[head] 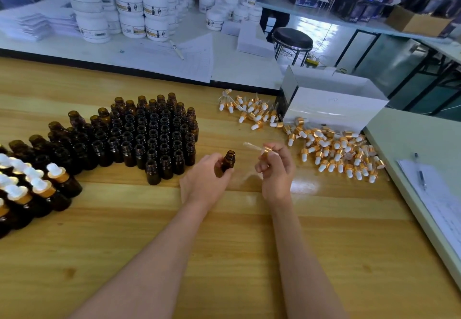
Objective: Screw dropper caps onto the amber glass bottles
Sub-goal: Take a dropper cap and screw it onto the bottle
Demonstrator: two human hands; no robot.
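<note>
A few capped amber glass bottles (37, 189) stand far left on the wooden counter (224, 244), dozens of open amber bottles (149, 134) remain, and the left grip (207, 171) curls round one small open amber bottle (228, 160) while the right grip (275, 166) pinches a gold-collared glass dropper cap (264, 149) beside it, not yet threaded.

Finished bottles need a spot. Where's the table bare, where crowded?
Bare: the wooden table along its near edge, and the strip between open bottles and loose dropper caps. Crowded: capped bottles at left, caps by white box.

Left hand (208, 174) grips open amber bottle (228, 161); right hand (275, 165) pinches dropper cap (265, 149).
</note>
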